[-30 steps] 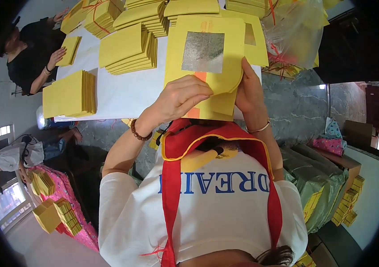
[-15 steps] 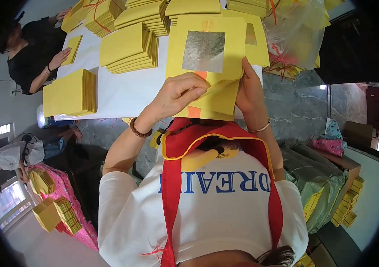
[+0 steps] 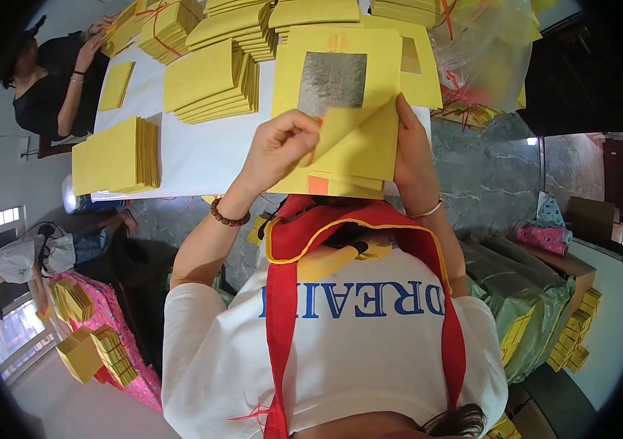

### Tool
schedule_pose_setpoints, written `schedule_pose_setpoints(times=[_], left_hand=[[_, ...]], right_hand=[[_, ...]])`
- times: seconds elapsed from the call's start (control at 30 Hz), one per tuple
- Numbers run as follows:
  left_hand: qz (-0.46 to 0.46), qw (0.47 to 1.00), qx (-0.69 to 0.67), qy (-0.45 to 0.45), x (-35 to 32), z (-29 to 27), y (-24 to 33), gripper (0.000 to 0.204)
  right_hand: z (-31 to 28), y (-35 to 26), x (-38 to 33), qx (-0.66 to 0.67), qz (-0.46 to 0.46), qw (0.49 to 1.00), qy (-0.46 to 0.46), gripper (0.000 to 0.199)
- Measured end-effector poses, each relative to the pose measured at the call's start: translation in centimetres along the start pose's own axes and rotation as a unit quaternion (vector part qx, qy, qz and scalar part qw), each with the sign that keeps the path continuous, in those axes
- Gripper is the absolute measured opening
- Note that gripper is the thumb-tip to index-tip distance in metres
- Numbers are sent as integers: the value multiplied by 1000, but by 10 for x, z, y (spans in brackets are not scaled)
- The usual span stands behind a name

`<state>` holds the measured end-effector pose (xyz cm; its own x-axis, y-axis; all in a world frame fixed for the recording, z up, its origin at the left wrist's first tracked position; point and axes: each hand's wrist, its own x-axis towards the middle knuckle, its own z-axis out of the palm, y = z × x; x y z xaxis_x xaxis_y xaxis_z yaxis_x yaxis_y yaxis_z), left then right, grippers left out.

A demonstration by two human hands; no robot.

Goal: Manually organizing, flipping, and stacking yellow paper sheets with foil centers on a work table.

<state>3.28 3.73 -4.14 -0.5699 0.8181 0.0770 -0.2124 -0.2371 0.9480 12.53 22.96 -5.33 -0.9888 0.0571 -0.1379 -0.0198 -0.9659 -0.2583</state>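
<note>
Directly in front of me, at the table's near edge, lies a stack of yellow paper sheets (image 3: 381, 62). Its top sheet bears a silver foil square (image 3: 332, 77) and orange marks. My left hand (image 3: 281, 148) is closed in a pinch on the lower left part of this top sheet, which is lifted and curls over to the right. The motion blurs the lifted edge slightly. Along the stack's right edge, my right hand (image 3: 415, 152) grips the sheets, its thumb upright at the side and its other fingers mostly hidden.
Folded yellow paper bundles (image 3: 209, 77) and another pile (image 3: 115, 155) stand on the white tabletop (image 3: 187, 157). A clear plastic bag (image 3: 491, 55) sits at the far right. One co-worker (image 3: 55, 88) handles paper at far left; another person (image 3: 41, 256) is behind a pink-covered table (image 3: 118, 318).
My left hand has moved slightly left and down, raising and bending the sheet's edge. My right hand stays put. The far-left co-worker's hand has left a small yellow pile for a bundle farther back.
</note>
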Motion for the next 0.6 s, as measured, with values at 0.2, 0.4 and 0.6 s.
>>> schedule_pose_setpoints(times=[0.2,0.4,0.6], left_hand=[[31,969,-69,235,9,7,9,8],[101,960,-57,254,10,-2,17,12],[153,934,-27,323,15,-10,21,15]], right_hand=[[6,2,0,-58,-35,995,69,34],[14,6,-2,-145,-69,983,93,35],[10,8,-2,-190,-76,974,94,39]])
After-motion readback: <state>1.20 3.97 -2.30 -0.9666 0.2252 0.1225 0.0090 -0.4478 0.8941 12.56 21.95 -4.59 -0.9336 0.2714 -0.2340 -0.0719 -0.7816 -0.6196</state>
